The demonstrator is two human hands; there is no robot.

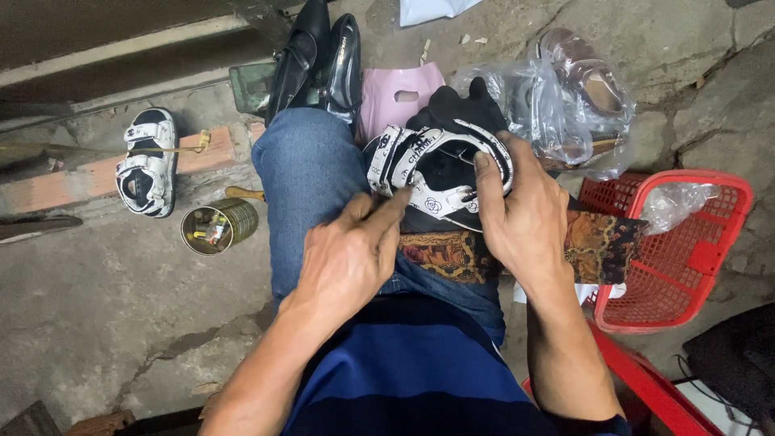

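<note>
A black sandal with white patterned straps (428,173) rests on my lap over a brown patterned cloth (452,254). My right hand (525,214) grips its right side, thumb pressed on a strap. My left hand (351,254) touches the sandal's left strap with its fingertips. I wear blue jeans (311,173) and a blue striped shirt.
The matching sandal (148,161) lies on the concrete at the left, near a tin can (216,226) holding small items. Black dress shoes (319,60) stand ahead, beside a pink plastic bag (400,93). Shoes in clear plastic (573,97) lie at the right. A red basket (686,250) stands at the right.
</note>
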